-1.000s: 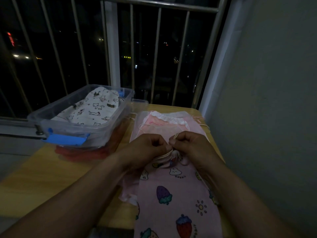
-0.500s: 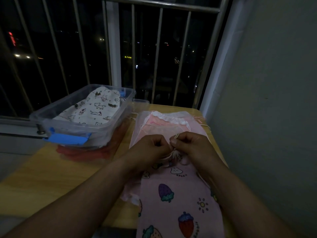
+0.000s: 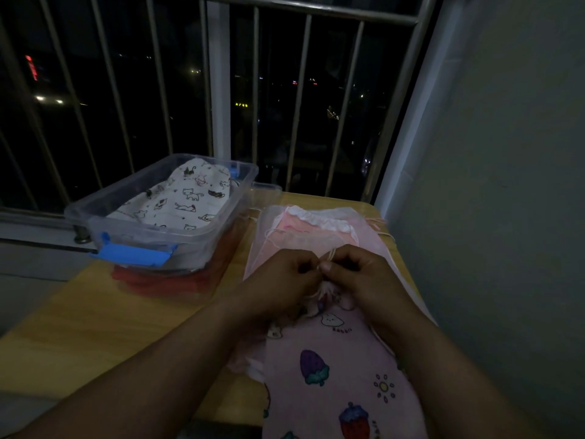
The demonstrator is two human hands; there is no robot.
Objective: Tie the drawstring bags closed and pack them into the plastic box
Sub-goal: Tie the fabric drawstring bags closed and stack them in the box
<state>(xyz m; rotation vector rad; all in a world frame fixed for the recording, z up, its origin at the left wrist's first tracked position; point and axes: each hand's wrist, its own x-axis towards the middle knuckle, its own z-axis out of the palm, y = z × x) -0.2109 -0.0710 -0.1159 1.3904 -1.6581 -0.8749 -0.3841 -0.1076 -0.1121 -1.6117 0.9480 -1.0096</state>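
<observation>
- Head view: the left hand and right hand both pinch the cord at the gathered neck of the pink bag, which lies on the table.
- The box stands to the left with a cat bag inside.

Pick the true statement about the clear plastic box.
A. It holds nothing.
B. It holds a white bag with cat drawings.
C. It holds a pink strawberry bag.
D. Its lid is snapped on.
B: a white cat-print bag lies in the open box; the strawberry bag is on the table, where the left hand and right hand pinch its cord.
</observation>
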